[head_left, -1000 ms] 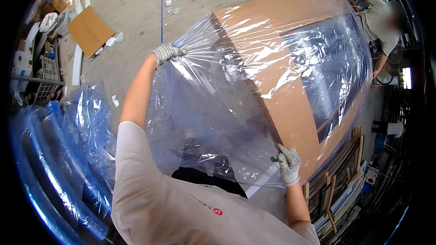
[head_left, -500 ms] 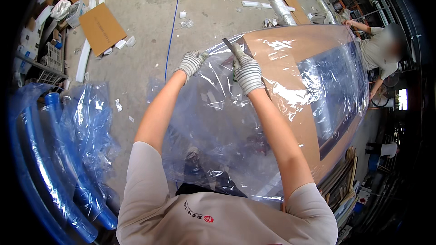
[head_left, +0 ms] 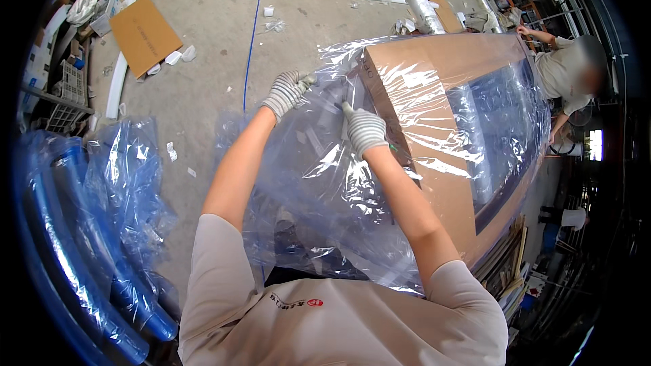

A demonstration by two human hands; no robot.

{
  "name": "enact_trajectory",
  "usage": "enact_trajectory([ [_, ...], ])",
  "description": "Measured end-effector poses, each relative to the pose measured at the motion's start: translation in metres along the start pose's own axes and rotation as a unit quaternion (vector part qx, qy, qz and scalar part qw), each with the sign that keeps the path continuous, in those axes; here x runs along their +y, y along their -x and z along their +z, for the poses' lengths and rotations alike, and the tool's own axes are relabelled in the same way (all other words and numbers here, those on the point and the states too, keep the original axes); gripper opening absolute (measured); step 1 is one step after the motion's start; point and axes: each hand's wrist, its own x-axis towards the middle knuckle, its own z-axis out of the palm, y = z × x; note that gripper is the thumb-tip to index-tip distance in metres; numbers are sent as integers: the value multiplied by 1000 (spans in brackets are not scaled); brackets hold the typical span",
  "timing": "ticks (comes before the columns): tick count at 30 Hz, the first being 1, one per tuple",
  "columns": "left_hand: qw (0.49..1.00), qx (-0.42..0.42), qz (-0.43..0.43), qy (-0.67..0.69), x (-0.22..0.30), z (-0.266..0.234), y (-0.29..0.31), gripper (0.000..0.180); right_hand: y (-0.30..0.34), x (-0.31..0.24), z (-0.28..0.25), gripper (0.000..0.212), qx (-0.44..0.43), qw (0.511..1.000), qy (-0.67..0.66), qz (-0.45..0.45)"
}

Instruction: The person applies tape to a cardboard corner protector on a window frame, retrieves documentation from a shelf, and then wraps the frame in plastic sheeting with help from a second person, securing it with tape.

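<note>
Head view, single moment. Both of the person's hands wear grey knit gloves and are stretched out ahead over a large sheet of clear plastic film [head_left: 319, 183] that drapes a big flat cardboard-wrapped panel [head_left: 441, 115]. Left hand [head_left: 288, 91]: fingers curled and clenched on a gathered fold of the film at its far left edge, just beside the panel's near left corner. Right hand [head_left: 366, 129]: fingers closed, pinching the film where it lies over the panel's left edge; glove in contact with the plastic, a thin dark object seems to sit under the palm but cannot tell what it is. The two hands are near each other, left one slightly farther out. The film runs from the person's chest outward, bunched and wrinkled at the near side, pulled flatter over the panel toward the right. The panel lies tilted across the right half of the scene, brown cardboard border around a darker blue-grey centre, all under the film. Concrete floor [head_left: 203, 61] to the left and far, littered with small white scraps; a blue line runs along it. A flat cardboard sheet [head_left: 144, 32] lies far left. Blue plastic-wrapped curved pieces [head_left: 81, 230] are stacked at the near left. A co-worker [head_left: 563, 71] in a light shirt stands at the far right end of the panel, one hand on its far corner.
</note>
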Motion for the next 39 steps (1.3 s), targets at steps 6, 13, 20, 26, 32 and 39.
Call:
enact_trajectory([
  [6,995,43,85,-39,-22,-9,22,32,45,30,76,48,11,999,28,-14],
  [13,983,70,38,-167,-56,-4,60,29,155,57,50,54,208,962,-160,-77],
  [20,803,-132,159,-560,54,69,61,120,180,86,85,55,355,863,-354,-65],
  [26,816,-397,1,-420,-22,162,33,101,173,83,91,53,339,890,-289,-96],
  [32,911,-396,-108,-23,-64,146,72,44,120,76,119,63,226,955,-158,-107],
  [39,944,-326,-39,5,-37,143,87,30,87,50,93,61,81,992,-96,-26],
])
